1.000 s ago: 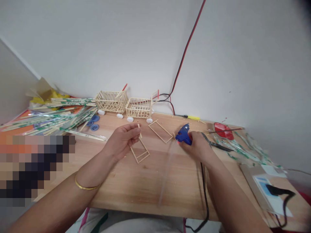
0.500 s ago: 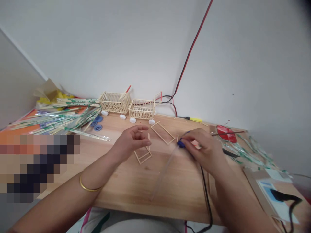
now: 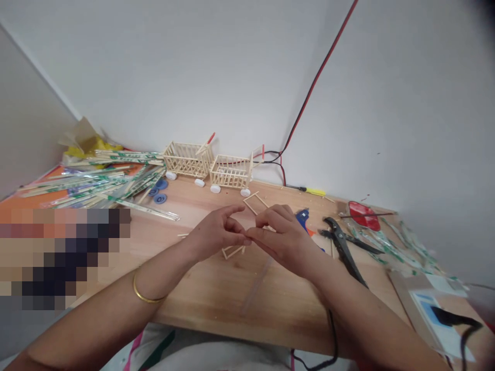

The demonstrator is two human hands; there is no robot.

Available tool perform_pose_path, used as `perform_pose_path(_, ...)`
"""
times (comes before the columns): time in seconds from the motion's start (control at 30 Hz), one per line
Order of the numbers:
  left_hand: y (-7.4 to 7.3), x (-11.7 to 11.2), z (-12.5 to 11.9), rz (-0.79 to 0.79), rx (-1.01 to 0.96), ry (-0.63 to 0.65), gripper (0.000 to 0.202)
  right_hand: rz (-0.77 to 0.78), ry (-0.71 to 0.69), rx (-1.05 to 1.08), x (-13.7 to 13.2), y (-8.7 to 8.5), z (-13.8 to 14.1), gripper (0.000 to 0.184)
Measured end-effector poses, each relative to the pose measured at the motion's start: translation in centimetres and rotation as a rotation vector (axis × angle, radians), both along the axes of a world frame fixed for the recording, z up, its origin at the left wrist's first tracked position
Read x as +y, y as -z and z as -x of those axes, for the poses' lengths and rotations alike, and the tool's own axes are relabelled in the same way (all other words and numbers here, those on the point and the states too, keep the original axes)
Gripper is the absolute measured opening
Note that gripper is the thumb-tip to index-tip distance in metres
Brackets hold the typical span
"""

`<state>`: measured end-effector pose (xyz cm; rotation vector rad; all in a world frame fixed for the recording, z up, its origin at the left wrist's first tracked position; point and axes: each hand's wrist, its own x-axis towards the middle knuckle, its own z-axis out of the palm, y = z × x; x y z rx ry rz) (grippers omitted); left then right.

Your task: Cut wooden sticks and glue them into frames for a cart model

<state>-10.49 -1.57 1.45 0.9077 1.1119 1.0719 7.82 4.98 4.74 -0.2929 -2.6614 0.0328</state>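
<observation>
My left hand (image 3: 218, 232) and my right hand (image 3: 284, 237) meet over the table, both closed in a pinch with fingertips touching. Half a second ago a short wooden stick stood out of the left pinch; the fingers now cover it. Whatever the right fingertips grip is too hidden to make out. Below the hands lies a small stick frame (image 3: 233, 252), partly covered. Behind them is a larger rectangular stick frame (image 3: 251, 205), also partly hidden. A blue glue gun (image 3: 302, 216) rests just beyond my right hand.
Two wooden-stick carts with white wheels, a larger one (image 3: 187, 161) and a smaller one (image 3: 231, 172), stand by the wall. Wrapped chopsticks (image 3: 96, 183) and blue discs (image 3: 160, 198) lie left. Black pliers (image 3: 342, 245), a red packet (image 3: 363, 215) and a cardboard piece (image 3: 402, 288) lie right.
My right hand has let go of the blue glue gun, which now lies on the table, and has moved left to my left hand's fingertips. The pliers have come into view.
</observation>
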Motion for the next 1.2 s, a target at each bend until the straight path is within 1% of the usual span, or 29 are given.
perform_pose_path(0.07, -0.2, 0.0, 0.2, 0.028, -0.021, 0.007, 0.081, -0.025, 0.013, -0.005, 0.3, 0.2, -0.2, 0.014)
perform_pose_path(0.17, -0.4, 0.1, 0.4, 0.075, -0.062, 0.019, 0.071, -0.062, 0.022, 0.010, 0.6, 0.6, -0.4, 0.015)
perform_pose_path(0.3, -0.3, 0.2, 0.4, 0.118, -0.103, 0.055, 0.062, -0.082, -0.009, 0.011, 0.5, 0.6, -0.4, 0.015)
perform_pose_path(0.53, 0.2, 0.2, 0.1, 0.139, -0.176, 0.084, 0.059, -0.057, -0.084, -0.018, 0.6, 0.5, -0.1, 0.020)
perform_pose_path(0.6, 0.2, 0.2, 0.2, 0.137, -0.166, 0.080, 0.060, -0.040, -0.104, -0.022, 0.7, 0.4, 0.0, 0.019)
perform_pose_path(0.67, 0.0, 0.2, 0.7, 0.134, -0.112, 0.067, 0.060, -0.026, -0.103, -0.026, 0.8, 0.4, 0.3, 0.016)
perform_pose_path(0.73, -0.3, 0.2, 1.5, 0.112, 0.009, 0.053, 0.060, -0.022, -0.084, -0.035, 1.0, 0.4, 0.7, 0.016)
perform_pose_path(0.8, -0.6, 0.2, 2.7, 0.041, 0.246, 0.034, 0.054, -0.019, -0.059, -0.066, 1.2, 0.8, 1.4, 0.018)
perform_pose_path(0.87, -0.8, 0.2, 3.8, -0.075, 0.624, -0.003, 0.035, -0.009, -0.042, -0.131, 1.3, 1.4, 2.1, 0.017)
perform_pose_path(0.9, -0.8, 0.2, 4.3, -0.122, 0.819, 0.005, 0.025, 0.000, -0.038, -0.169, 1.4, 1.8, 2.4, 0.016)
perform_pose_path(0.97, -0.6, 0.2, 4.8, -0.194, 1.114, 0.098, 0.017, 0.022, -0.042, -0.242, 1.5, 2.6, 3.0, 0.015)
perform_pose_path(1.0, -0.5, 0.3, 4.9, -0.219, 1.200, 0.165, 0.018, 0.036, -0.045, -0.272, 1.5, 2.9, 3.3, 0.015)
perform_pose_path(1.07, -0.3, 0.5, 4.9, -0.252, 1.273, 0.279, 0.020, 0.068, -0.054, -0.319, 1.4, 3.3, 3.8, 0.015)
perform_pose_path(1.13, 0.0, 0.6, 4.8, -0.265, 1.287, 0.343, 0.020, 0.093, -0.058, -0.351, 1.3, 3.5, 4.2, 0.015)
perform_pose_path(1.2, 0.1, 0.8, 4.7, -0.260, 1.286, 0.381, 0.019, 0.106, -0.060, -0.380, 1.2, 3.6, 4.5, 0.016)
